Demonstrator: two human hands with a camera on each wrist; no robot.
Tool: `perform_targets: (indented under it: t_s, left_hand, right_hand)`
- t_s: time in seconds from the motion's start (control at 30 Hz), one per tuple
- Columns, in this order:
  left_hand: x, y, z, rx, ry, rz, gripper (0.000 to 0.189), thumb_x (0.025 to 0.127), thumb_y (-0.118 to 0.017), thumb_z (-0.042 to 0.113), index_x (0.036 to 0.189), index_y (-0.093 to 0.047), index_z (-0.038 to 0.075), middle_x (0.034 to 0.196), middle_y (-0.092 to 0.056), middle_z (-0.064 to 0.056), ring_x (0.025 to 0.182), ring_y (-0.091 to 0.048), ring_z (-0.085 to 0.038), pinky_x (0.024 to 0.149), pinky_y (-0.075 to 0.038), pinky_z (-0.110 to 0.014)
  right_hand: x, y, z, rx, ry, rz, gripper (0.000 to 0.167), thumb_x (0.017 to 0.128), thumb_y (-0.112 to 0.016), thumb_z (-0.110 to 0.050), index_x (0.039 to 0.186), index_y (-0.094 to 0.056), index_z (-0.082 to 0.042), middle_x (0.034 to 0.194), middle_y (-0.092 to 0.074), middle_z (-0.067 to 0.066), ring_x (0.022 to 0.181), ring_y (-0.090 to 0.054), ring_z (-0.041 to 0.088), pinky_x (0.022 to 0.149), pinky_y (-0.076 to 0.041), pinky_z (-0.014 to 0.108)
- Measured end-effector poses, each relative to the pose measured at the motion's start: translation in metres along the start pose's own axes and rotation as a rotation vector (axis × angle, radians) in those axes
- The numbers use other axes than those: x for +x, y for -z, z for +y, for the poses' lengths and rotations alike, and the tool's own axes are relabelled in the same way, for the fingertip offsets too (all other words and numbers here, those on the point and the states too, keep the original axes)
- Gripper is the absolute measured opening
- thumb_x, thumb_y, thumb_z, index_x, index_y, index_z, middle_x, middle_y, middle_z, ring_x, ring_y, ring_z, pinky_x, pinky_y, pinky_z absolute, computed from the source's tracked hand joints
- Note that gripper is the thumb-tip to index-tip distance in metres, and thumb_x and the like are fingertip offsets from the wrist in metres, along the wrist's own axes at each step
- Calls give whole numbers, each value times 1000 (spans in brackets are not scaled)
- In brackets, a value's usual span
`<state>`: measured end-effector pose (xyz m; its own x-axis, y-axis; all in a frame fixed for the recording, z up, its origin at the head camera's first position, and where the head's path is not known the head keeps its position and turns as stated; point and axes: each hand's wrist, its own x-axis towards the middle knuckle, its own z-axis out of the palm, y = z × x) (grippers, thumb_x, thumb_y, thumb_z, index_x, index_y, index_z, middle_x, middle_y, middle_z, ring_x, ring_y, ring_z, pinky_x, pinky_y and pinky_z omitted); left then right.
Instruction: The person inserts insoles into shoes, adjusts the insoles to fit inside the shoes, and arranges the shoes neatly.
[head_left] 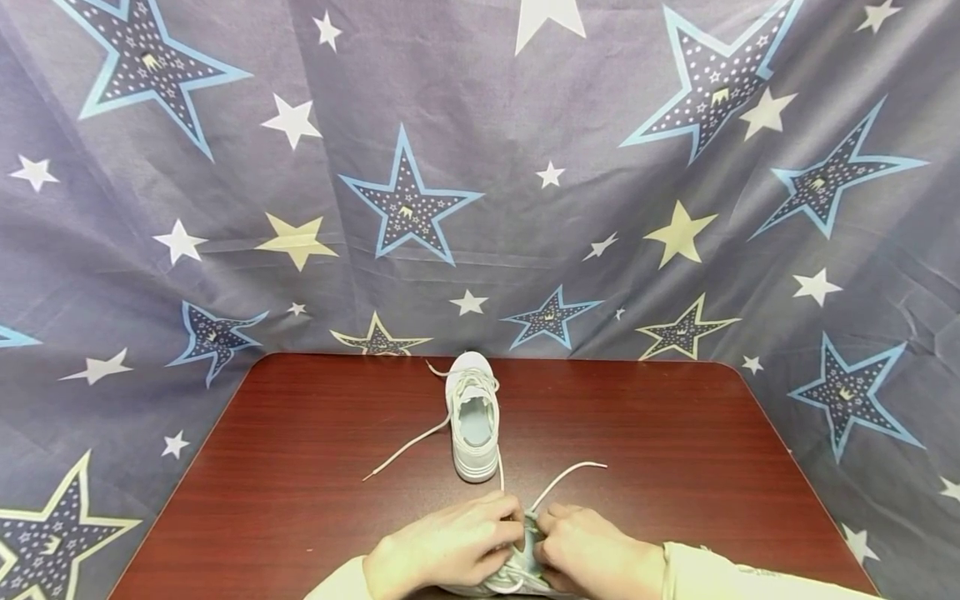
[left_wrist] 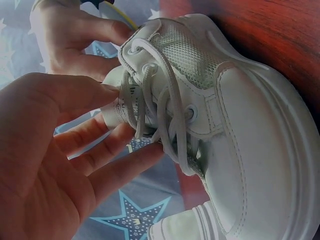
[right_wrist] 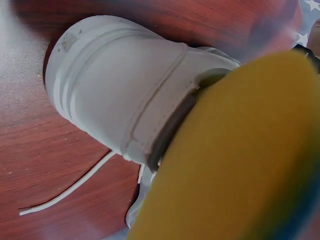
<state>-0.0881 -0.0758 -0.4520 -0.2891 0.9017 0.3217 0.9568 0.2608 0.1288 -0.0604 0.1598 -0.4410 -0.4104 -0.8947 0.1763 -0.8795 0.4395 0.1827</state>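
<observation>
A white lace-up sneaker lies between my two hands at the table's front edge, its laces looped loosely through the eyelets. My left hand pinches its tongue, thumb on one face and fingers behind. Opposite it, my right hand grips the collar edge beside the top eyelets, finger and thumb bent at the rim. One free lace end trails past the right hand. In the right wrist view, a large blurred yellow shape hides the right hand and overlaps a white sneaker heel.
Farther back, a second white sneaker stands upright, toe toward the wall, with its lace stretched out to the left. The reddish-brown table meets a grey cloth printed with stars.
</observation>
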Motion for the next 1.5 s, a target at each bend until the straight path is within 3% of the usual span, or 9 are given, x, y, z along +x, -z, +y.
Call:
perform_targets:
  t_s: [0.23,0.53,0.63,0.77,0.9,1.07,1.2,1.33,1.5]
  left_hand:
    - [2,1,0,-2,-7,3,12,86,-75,13,91,-67,19,97,-56,8,88,-52,-4,80,-41,-13]
    - [2,2,-1,-5,6,0,12,87,-75,13,93,-68,19,98,-57,8,89,-53,-4,81,-42,-12]
    - [2,2,-1,-8,12,-3,11,88,-75,14,94,-68,20,99,-58,8,90,-54,-3,82,-42,-12]
    - [2,3,-1,-9,17,-9,10,88,-75,14,94,-69,20,99,-58,8,90,-54,-3,82,-42,-12]
    - [3,3,-1,-8,16,-7,10,88,-75,13,94,-69,20,99,-58,8,90,-55,-4,83,-42,-12]
    - [1,1,0,-7,11,-7,11,87,-75,13,93,-69,20,98,-58,8,89,-55,-4,82,-42,-11]
    - [-1,-1,1,-9,2,-10,11,87,-75,13,92,-69,20,97,-57,8,87,-54,-3,81,-41,-11]
    - [-1,-1,1,-22,-1,-2,11,87,-75,13,92,-69,19,97,-57,8,88,-55,-3,81,-41,-10]
    - [1,-1,-1,-24,-2,2,11,86,-75,12,91,-68,19,96,-56,8,87,-54,-4,82,-42,-12]
  right_hand:
    - [-2,-1,-2,24,-1,6,20,80,-85,-33,68,-69,-30,72,-58,-13,68,-50,5,58,-37,19]
    - [-8,16,2,188,-82,-17,24,81,-86,-26,70,-64,-24,74,-49,-13,66,-43,0,57,-35,16]
    - [-11,22,2,135,-134,-83,23,79,-87,-35,76,-67,-23,76,-50,-12,69,-47,4,59,-39,20]
    - [-16,28,0,94,-255,-216,37,72,-90,-47,83,-68,-20,78,-51,-8,69,-50,9,59,-44,26]
    - [-21,28,0,115,-338,-266,44,65,-93,-45,85,-66,-18,76,-52,-3,65,-50,12,55,-44,28]
    - [-23,27,-3,155,-351,-287,42,63,-96,-34,87,-66,-17,74,-53,-2,64,-52,14,54,-45,29]
    - [-22,26,-6,163,-329,-281,35,66,-94,-25,88,-68,-19,74,-52,-2,65,-51,14,53,-44,28]
    - [-24,22,-5,136,-271,-224,25,69,-90,-21,80,-67,-22,73,-47,-5,65,-45,11,52,-38,25]
    - [-32,9,3,97,-151,-50,20,67,-86,-20,69,-67,-23,73,-47,-6,65,-43,10,52,-36,23]
